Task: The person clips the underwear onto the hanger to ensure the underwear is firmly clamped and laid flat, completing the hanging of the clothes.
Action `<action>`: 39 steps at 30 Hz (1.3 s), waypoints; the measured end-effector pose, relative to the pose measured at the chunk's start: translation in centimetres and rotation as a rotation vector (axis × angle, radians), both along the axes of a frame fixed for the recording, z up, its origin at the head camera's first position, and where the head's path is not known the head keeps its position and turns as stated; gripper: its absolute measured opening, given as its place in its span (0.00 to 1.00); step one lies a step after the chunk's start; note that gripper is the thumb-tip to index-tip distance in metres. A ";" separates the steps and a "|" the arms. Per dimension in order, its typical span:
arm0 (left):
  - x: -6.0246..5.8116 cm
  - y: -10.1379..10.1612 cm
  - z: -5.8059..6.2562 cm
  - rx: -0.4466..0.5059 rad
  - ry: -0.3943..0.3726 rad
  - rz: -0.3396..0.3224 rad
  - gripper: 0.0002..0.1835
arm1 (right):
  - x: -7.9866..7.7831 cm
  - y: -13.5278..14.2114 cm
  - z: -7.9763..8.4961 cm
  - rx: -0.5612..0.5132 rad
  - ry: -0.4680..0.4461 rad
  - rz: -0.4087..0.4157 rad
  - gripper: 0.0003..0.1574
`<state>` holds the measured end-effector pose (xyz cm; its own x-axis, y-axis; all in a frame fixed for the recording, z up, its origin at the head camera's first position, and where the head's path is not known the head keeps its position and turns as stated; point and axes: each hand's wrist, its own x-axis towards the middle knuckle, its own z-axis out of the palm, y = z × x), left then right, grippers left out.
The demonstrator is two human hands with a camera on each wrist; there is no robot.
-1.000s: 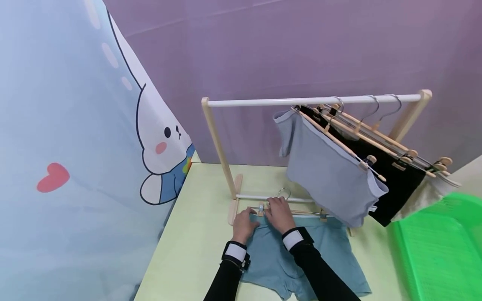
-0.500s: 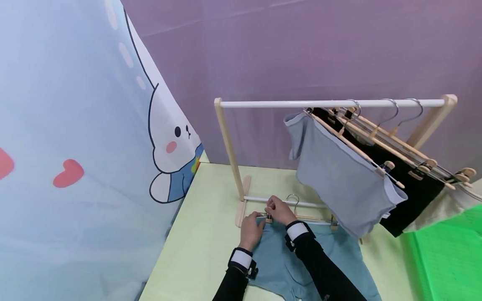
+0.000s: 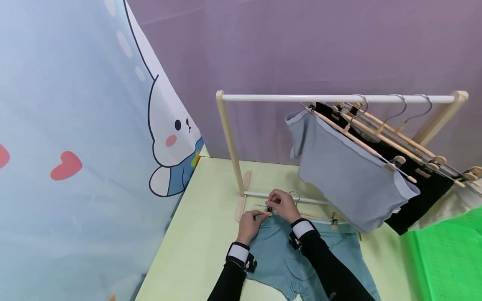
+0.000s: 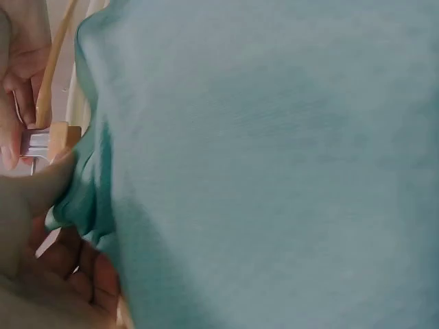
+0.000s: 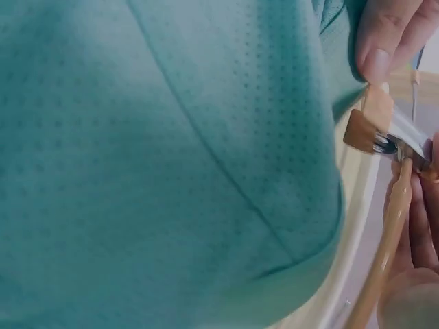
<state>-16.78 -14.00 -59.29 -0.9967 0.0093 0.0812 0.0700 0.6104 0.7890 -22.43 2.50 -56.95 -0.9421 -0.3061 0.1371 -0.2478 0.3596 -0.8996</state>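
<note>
Blue-green shorts [image 3: 271, 261] lie on the table, waistband toward the rack. A wooden clip hanger [image 3: 314, 215] lies along the waistband, its metal hook pointing away from me. My left hand [image 3: 250, 225] pinches the waistband's left corner, thumb beside the hanger's left clip [image 4: 55, 140]. My right hand [image 3: 283, 205] pinches that clip's metal upper end with thumb and fingers. In the right wrist view, the clip's wooden pads [image 5: 369, 123] sit at the waistband edge, close to the left fingertips. The hanger's right clip [image 3: 334, 221] is at the waistband's other end.
A small rack with a white rail [image 3: 263, 98] stands behind. On its right half hang a pale blue garment [image 3: 350, 171], black shorts [image 3: 418, 196] and a whitish garment [image 3: 444, 207]. A green basket [image 3: 444, 255] is at the right, and a purple backdrop [image 3: 301, 46] behind.
My right hand has gone from resting beside the left clip to pinching its upper end. My left hand has moved in closer to the clip. The view has shifted slightly.
</note>
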 end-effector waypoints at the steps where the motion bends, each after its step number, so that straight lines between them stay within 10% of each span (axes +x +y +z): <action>1: -0.1 0.0 0.1 0.001 0.003 -0.007 0.09 | 0.0 0.0 0.1 -0.003 0.010 0.000 0.06; 22: -0.6 -0.6 -0.1 0.095 0.112 -0.030 0.09 | -0.9 0.3 2.3 0.010 0.037 0.023 0.19; 39: 0.3 -1.0 -0.6 0.224 0.057 0.035 0.09 | 0.8 -0.1 1.5 0.039 -0.078 0.099 0.18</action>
<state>-16.49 -14.96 -59.93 -0.9898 -0.0497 0.1337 0.1004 0.4230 0.9006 -21.65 2.38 -55.42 -0.9143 -0.4019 0.0507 -0.2136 0.3720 -0.9033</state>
